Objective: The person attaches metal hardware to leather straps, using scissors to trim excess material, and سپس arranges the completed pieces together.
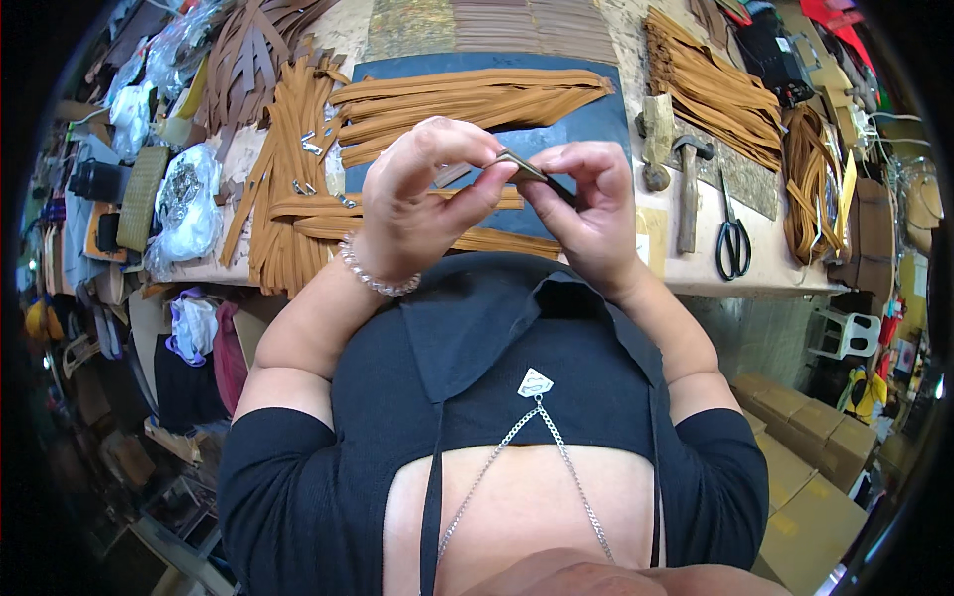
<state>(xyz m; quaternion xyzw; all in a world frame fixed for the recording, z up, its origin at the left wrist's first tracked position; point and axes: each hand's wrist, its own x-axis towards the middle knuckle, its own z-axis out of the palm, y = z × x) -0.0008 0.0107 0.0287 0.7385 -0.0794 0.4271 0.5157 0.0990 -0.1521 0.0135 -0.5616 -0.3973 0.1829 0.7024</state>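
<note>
— So, where are your hands?

— Both are raised in front of your chest, above the near edge of the bench [696, 278]. Your left hand [417, 199] and right hand [586, 209] meet on a small dark piece [532, 171], flat and narrow.

— How do you hold it?

— Your left thumb and forefinger are pinched together on its left end; your right fingertips [556, 159] are closed on the other end. It sits tilted between them, higher on the left. What it is made of I cannot tell.

— What lies under your hands?

— Tan straps [467, 99] fanned over a dark blue mat [596, 119], with more straps [288, 179] heaped to your left, a few carrying metal clips [312, 145].

— And to your right?

— A hammer [689, 189] lies just beside black scissors [733, 243], both near the bench edge. Beyond them sits another strap bundle [715, 89].

— Anything on your wrist?

— A beaded bracelet [376, 278] on the left one.
</note>
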